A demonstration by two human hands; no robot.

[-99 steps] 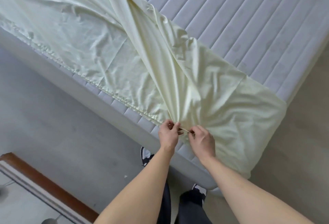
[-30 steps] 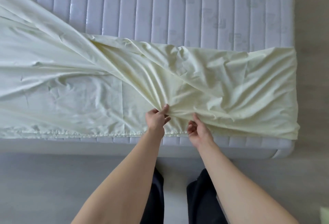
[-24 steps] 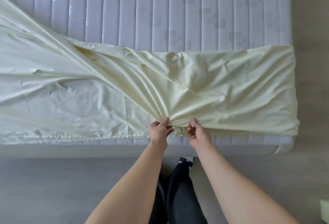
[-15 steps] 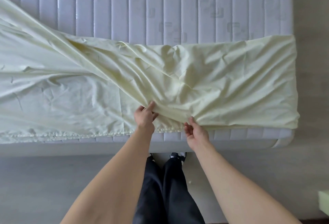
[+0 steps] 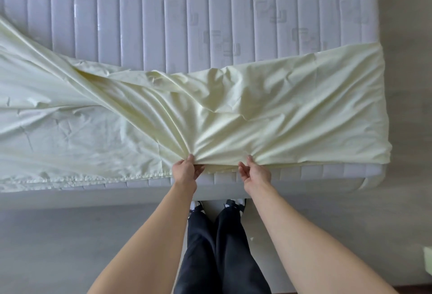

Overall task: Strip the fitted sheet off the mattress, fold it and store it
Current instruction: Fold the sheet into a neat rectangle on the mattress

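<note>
A pale grey floor (image 5: 70, 247) lay smooth in soft, even light; beige flooring (image 5: 411, 83) ran along the right side; a pale green object (image 5: 428, 255) showed at the right edge.

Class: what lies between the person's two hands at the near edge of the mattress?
A gathered edge of pale yellow fitted sheet spans from left hand to right hand, shown in the head view.

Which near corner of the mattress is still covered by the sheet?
The near right corner: the sheet drapes over it. The near left corner is out of view, so I cannot tell.
</note>
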